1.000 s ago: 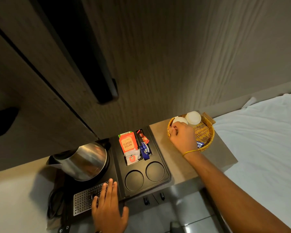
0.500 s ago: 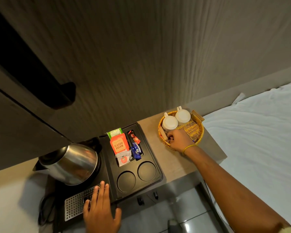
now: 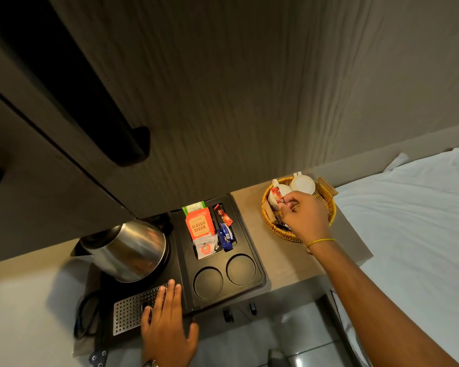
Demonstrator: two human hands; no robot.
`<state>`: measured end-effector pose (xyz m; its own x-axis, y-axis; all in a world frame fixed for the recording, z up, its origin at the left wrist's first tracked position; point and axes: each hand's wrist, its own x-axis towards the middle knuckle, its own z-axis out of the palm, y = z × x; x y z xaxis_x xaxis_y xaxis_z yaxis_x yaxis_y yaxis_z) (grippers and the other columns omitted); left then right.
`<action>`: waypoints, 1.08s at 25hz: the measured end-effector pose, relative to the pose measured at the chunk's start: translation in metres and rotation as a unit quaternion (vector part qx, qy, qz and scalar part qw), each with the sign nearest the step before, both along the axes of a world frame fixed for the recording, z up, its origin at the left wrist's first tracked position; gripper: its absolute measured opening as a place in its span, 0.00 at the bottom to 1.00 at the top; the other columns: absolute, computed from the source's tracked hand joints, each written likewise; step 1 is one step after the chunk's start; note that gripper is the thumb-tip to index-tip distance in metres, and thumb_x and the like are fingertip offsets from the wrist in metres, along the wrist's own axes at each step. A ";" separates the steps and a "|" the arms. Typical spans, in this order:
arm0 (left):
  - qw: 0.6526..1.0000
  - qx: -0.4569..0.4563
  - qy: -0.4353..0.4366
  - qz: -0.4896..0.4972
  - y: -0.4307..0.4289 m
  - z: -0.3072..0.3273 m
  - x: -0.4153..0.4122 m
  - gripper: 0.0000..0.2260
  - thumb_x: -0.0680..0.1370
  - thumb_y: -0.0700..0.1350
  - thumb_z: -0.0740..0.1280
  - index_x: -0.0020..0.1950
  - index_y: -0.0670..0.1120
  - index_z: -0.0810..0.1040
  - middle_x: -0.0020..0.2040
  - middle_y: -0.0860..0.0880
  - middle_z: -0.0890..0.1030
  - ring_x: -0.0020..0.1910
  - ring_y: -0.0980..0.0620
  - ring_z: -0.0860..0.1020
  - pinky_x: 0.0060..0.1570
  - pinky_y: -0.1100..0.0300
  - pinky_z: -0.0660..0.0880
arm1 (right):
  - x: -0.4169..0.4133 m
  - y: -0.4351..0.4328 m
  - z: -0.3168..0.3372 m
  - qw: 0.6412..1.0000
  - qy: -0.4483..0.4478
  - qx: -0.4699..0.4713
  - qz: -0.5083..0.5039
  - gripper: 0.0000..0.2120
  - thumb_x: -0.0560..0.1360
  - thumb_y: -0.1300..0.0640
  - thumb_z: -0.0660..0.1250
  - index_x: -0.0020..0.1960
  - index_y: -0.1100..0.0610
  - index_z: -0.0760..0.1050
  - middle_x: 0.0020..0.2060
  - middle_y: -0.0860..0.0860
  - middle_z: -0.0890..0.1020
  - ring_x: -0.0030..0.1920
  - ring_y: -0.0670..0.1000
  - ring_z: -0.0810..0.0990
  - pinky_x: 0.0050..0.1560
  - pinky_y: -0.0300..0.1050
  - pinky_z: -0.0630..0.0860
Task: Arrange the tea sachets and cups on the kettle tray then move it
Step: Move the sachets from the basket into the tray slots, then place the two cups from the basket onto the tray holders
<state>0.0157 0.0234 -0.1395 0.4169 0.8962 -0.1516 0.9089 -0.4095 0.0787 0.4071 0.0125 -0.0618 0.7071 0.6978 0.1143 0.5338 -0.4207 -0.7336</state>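
On the bench, beside a white bed, a black kettle tray is set near the front edge. A steel kettle is carried on its left part, just behind a perforated drip grille. Two round cup recesses at the tray's front are seen bare. Behind them, the sachet compartment is already filled with an orange tea packet, a green one, a pale one and red and blue sticks.

To the right, well apart from the tray, a wicker basket is placed on the bench. Two white cups are held in it, mouths down it seems, so neither is yet on the tray.

The left hand is laid flat and open on the tray's front edge and grille, gripping nothing. The right hand is held over the basket with its fingertips pinched together on a small red sachet, which is lifted against the nearer cup.

The step in hand is judged to be the transfer of this sachet to the compartment. It would be done well if the pinch is kept light but firm, the sachet is carried clear of the basket rim, and it is laid in the narrow right slot beside the other red stick, not across a cup recess. The tray is best steadied by the left hand meanwhile.
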 end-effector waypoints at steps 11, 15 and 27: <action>1.000 0.002 -0.012 -0.003 -0.003 0.010 0.000 0.44 0.63 0.57 0.73 0.78 0.46 0.67 0.80 0.47 0.64 0.78 0.46 0.64 0.68 0.38 0.69 | -0.104 0.112 -0.019 0.969 0.012 -0.182 0.167 0.09 0.72 0.59 0.70 0.51 0.59 0.84 0.48 0.60 0.86 0.50 0.60 0.84 0.49 0.50 0.82; 1.000 -0.004 -0.007 -0.006 -0.002 0.006 -0.003 0.45 0.63 0.59 0.72 0.78 0.47 0.66 0.80 0.48 0.63 0.78 0.46 0.63 0.67 0.37 0.69 | -0.107 0.119 -0.019 0.971 0.005 -0.173 0.162 0.10 0.74 0.54 0.70 0.49 0.60 0.81 0.47 0.60 0.85 0.49 0.61 0.84 0.49 0.53 0.82; 1.000 0.006 -0.026 -0.008 0.002 -0.006 -0.006 0.46 0.62 0.59 0.70 0.78 0.48 0.65 0.80 0.49 0.62 0.78 0.48 0.62 0.67 0.37 0.65 | 0.032 0.051 -0.012 0.897 -0.273 -0.304 0.167 0.37 0.67 0.40 0.69 0.73 0.53 0.69 0.65 0.56 0.77 0.66 0.61 0.72 0.61 0.59 0.73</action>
<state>0.0099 0.0255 -0.1454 0.4385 0.8908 -0.1189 0.8969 -0.4253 0.1212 0.4395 0.0637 -0.0736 0.4006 0.9114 -0.0941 0.9149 -0.4036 -0.0138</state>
